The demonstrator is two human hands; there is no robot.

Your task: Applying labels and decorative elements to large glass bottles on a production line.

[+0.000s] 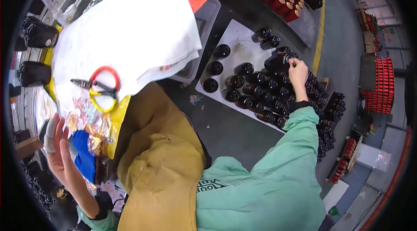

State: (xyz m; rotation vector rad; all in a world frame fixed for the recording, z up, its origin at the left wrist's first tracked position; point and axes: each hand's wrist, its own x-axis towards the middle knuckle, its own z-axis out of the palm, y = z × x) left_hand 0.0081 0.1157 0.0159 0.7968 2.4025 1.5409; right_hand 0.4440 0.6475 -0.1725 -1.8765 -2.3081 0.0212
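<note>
My right hand (298,74) reaches out over a crowd of dark glossy bottles, its fingers closed at the narrow end of one dark bottle (276,63) that looks larger than its neighbours and lies tilted. At the lower left, my left hand (63,155) is raised with its fingers stretched and holding nothing; one finger wears a whitish wrap (50,135). It is nearest to a blue cloth (84,155) and small clear plastic bits (97,124). Scissors (102,87) with red and yellow handles lie spread on the white sheets (130,31).
A white board (213,74) on the floor carries several dark bottles. Dark cups (34,74) line the left. Red bottles with gold tops (284,3) stand at the far side, and stacked red items (378,85) at the right. A yellow line (320,27) crosses the floor.
</note>
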